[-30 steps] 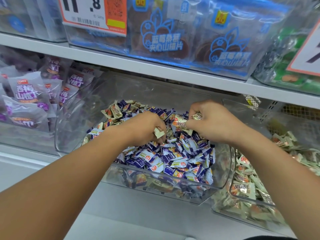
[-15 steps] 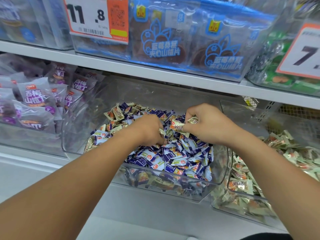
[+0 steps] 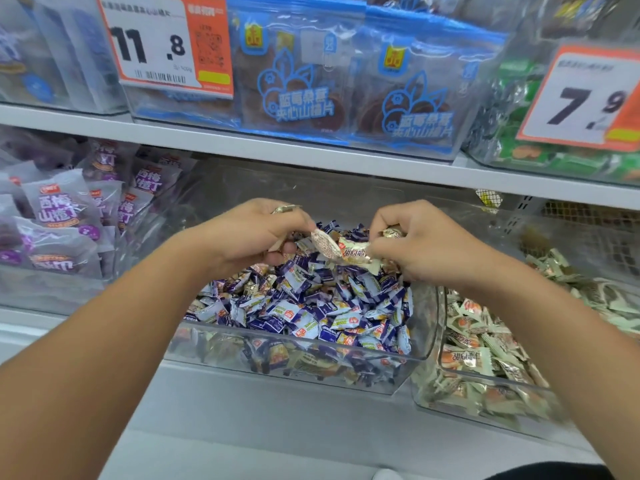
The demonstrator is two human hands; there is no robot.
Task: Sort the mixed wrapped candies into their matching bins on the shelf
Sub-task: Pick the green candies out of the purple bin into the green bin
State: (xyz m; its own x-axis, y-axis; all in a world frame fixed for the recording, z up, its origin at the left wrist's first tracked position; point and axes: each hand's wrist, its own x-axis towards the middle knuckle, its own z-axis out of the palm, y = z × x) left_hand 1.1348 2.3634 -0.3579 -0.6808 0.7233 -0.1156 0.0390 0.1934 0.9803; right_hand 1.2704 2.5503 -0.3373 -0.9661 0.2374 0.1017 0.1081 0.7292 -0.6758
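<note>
Head view. Both hands are raised above the middle clear bin (image 3: 420, 341), over the rear part of its heap of purple-and-white wrapped candies (image 3: 304, 306).

The left hand (image 3: 249, 233) has its fingers curled round several pale gold-wrapped candies; one wrapper end shows above the knuckles and another projects from the thumb side. The right hand (image 3: 426, 244) is likewise closed on a cluster of the same pale candies (image 3: 349, 252), which spans the narrow gap between the two hands. How many pieces each hand holds cannot be told.

The purple heap fills the middle bin nearly to its front lip, and some pale pieces show through the front wall lower down. The right-hand bin (image 3: 441, 348), just beside and almost touching the middle bin's rounded corner, holds pale green-and-cream wrapped candies (image 3: 481, 358) matching those in the hands. The left-hand bin (image 3: 52, 292) holds purple pouches.

The white shelf board (image 3: 311, 157) above overhangs the bin backs, with open room between it and the hands. On it stand blue packets (image 3: 329, 81) and two price tags (image 3: 166, 43). Both forearms cross the front lip of the lower shelf; the right forearm passes over the right-hand bin's front corner.
</note>
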